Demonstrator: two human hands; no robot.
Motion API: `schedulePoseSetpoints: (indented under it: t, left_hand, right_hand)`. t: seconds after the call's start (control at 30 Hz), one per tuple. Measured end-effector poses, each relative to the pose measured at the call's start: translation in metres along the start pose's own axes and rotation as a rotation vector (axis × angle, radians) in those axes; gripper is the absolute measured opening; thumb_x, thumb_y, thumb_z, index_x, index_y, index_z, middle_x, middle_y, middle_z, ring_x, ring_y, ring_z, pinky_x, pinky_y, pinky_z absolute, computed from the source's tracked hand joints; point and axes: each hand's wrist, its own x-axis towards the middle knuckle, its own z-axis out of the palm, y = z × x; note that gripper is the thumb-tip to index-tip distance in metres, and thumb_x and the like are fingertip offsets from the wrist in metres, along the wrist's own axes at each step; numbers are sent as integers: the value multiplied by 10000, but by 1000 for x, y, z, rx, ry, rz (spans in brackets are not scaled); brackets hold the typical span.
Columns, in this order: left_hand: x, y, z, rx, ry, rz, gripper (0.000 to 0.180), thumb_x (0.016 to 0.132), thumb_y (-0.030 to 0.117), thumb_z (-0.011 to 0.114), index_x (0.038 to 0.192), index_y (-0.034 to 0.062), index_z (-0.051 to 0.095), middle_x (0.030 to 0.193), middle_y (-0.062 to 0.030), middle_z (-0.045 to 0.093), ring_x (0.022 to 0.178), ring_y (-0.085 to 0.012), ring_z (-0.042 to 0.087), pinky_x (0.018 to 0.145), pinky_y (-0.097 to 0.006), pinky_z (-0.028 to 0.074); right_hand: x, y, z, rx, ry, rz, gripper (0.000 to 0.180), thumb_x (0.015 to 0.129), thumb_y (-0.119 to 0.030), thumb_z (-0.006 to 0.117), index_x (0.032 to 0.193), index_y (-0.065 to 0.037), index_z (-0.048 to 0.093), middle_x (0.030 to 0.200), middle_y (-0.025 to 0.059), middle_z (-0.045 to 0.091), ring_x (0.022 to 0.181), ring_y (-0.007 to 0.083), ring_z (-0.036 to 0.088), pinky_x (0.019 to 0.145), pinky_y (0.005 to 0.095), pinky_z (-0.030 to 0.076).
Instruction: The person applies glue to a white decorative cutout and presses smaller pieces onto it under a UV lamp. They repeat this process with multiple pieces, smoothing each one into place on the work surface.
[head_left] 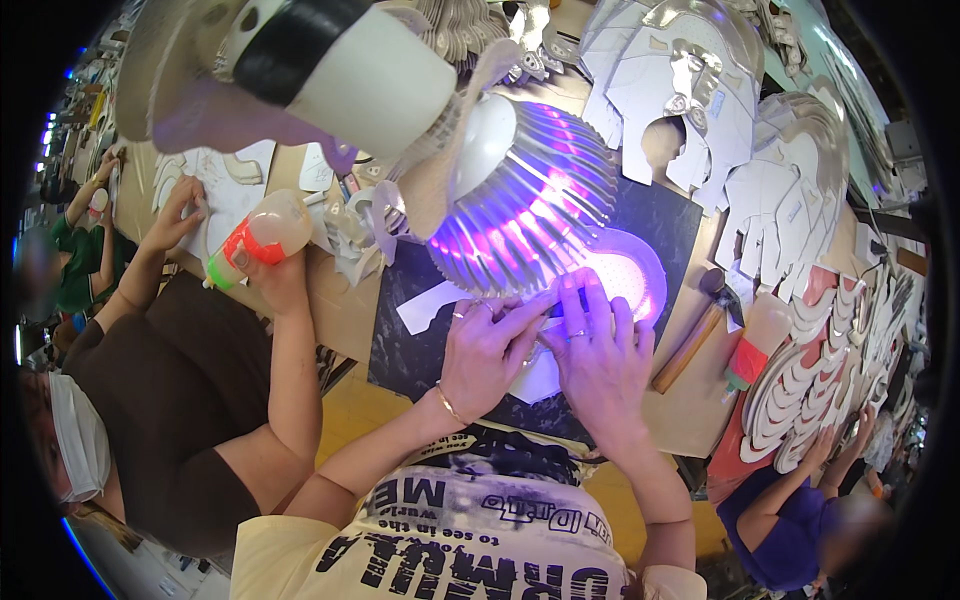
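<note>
On a dark marbled board (400, 352), under a ribbed lamp glowing violet, lies a flat white cut piece (540, 378) that looks like a shoe upper part. Parts of it, or of pieces like it, show left of my hands and, with small perforations, beneath the light. My left hand (488, 352), wearing a ring and a bracelet, has its fingers bent and pinched on the piece's edge. Right against it, my right hand (606, 352) presses and grips the same edge, its fingers drawn together. The fingertips partly hide what they hold.
The big lamp (530, 195) hangs low over the board. At right lie a hammer (690, 345) and a red-and-clear bottle (757, 340), near stacked white pieces (680, 90). A co-worker at left holds a squeeze bottle (262, 238); another person sits at right.
</note>
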Motion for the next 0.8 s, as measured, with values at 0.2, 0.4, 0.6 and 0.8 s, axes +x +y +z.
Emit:
schedulePoseSetpoints:
  t: [0.2,0.4,0.6,0.8]
  left_hand:
    - [-21,-6,-10,-11,36,148,332,808,139,788,1132,96,730,967,-47,691,817,-191,644,818,-348,434]
    - [-27,-4,-9,148,58,166,349,803,177,784,1140,107,724,1025,-12,650,897,-187,596,867,-367,387]
    - [-29,-5,-12,191,25,101,383,817,244,773,1183,145,717,976,0,594,892,-179,555,851,-378,363]
    - [-41,-7,-16,373,0,43,452,854,373,727,1284,243,681,926,17,502,840,-165,472,822,-371,291]
  right_hand:
    - [0,10,-13,68,-21,-76,528,926,-450,605,1420,-274,547,1426,70,516,1174,244,501,1030,474,300]
    - [-1,6,-16,61,-69,-66,530,931,-468,592,1420,-268,550,1455,70,488,1179,251,479,1024,472,291]
    - [-2,3,-15,34,-66,-50,549,926,-480,595,1427,-262,544,1481,67,466,1194,266,461,1016,484,288]
    - [-9,-4,-9,-17,-85,1,562,934,-493,577,1443,-261,529,1522,68,425,1223,263,449,1045,504,267]
